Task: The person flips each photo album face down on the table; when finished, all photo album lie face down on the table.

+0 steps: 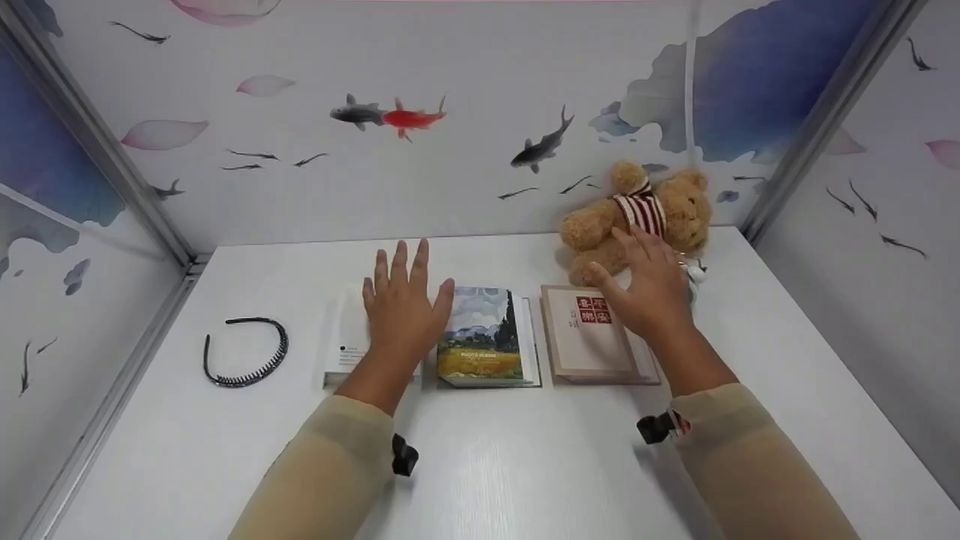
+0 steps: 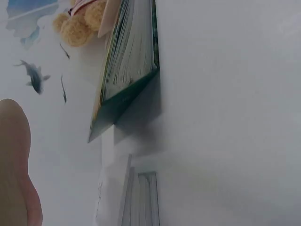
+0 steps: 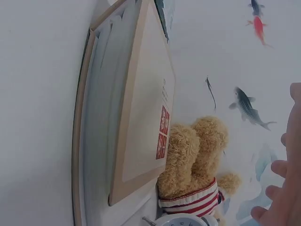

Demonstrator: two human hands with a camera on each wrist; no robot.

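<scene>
Three books lie in a row on the white table [image 1: 525, 465]. My left hand [image 1: 405, 296] is open with fingers spread, over the white book [image 1: 343, 339] at the left; whether it touches is unclear. A photo album [image 1: 484, 337] with a landscape cover lies in the middle, its page edge [image 2: 129, 70] showing in the left wrist view. My right hand [image 1: 641, 277] is open above the far end of the beige book [image 1: 589, 337] with red seals, right by the brown teddy bear [image 1: 637, 214]. In the right wrist view the bear [image 3: 193, 160] leans against the beige book [image 3: 141, 108].
A black toothed headband [image 1: 244, 352] lies at the left of the table. A small clock [image 3: 183, 220] stands beside the bear. Printed fish walls close the table on three sides. The near half of the table holds only my forearms.
</scene>
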